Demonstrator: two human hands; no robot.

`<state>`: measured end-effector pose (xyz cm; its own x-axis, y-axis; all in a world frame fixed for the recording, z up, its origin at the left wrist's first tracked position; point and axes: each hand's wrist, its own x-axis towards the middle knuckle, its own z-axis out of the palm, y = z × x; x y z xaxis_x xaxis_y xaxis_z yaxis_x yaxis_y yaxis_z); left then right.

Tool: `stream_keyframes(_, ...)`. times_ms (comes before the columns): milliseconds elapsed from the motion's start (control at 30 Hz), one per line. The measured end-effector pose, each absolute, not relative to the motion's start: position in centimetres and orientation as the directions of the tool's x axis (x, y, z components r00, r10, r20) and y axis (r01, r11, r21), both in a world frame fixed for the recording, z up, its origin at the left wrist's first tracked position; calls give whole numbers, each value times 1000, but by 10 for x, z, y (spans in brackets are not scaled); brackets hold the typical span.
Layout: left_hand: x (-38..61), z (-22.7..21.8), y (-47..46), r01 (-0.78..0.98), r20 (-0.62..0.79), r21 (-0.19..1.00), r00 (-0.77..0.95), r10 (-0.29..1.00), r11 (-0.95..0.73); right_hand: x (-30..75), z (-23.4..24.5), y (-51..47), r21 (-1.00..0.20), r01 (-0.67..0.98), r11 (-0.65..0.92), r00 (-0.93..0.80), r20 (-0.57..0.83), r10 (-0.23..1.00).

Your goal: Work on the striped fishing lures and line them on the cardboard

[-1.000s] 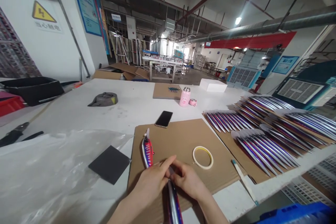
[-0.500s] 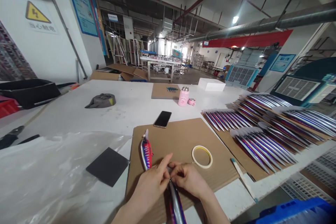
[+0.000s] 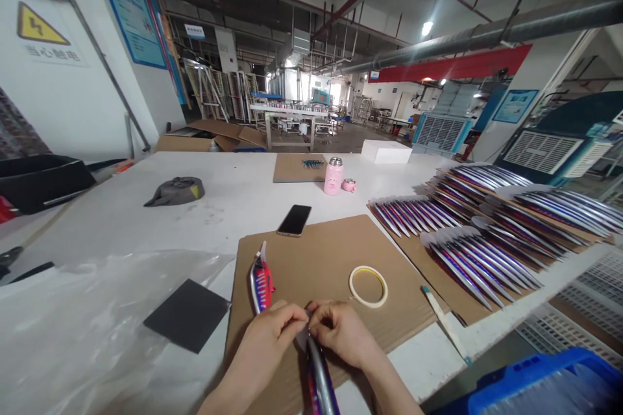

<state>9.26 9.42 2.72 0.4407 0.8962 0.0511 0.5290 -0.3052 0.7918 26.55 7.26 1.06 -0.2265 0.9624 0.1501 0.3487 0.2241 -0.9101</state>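
Observation:
My left hand (image 3: 268,345) and my right hand (image 3: 339,333) meet over a brown cardboard sheet (image 3: 311,259). Their fingertips pinch the upper end of a silver, purple and red fishing lure (image 3: 318,376), whose lower end runs out of view. A pale scrap shows at the pinch, too small to identify. Just beyond my left hand, a red and silver lure (image 3: 261,285) lies on the cardboard, apart from my fingers. A cream tape roll (image 3: 368,286) with a yellow inner rim sits to the right of my right hand.
A black phone (image 3: 294,220) and a dark square pad (image 3: 187,315) lie near the cardboard, beside a plastic sheet (image 3: 87,331). Rows of shiny lures (image 3: 479,259) cover cardboard at right. A pink flask (image 3: 333,176) stands farther back; a blue crate (image 3: 535,386) sits below the table's right edge.
My fingertips have closed in around the silver lure's upper end. The whole scene has shifted left in the view as my head turned.

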Motion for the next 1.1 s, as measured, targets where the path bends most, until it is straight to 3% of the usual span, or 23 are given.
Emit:
stream_keyframes(233,92,25,94,561,-82,797,471,878,-226,265,11,73,-916,340,215,-218,146,965)
stream_keyframes(467,97,27,89,701,-76,653,436,897,-285,266,7,72,-911,351,215,-205,150,967)
stream_keyframes(667,101,26,91,742,-71,598,427,902,-304,267,4,74,-910,353,219,-213,150,966)
stream_keyframes(1100,98,25,91,734,-57,588,457,888,-340,262,1,74,-893,371,256,-206,190,960)
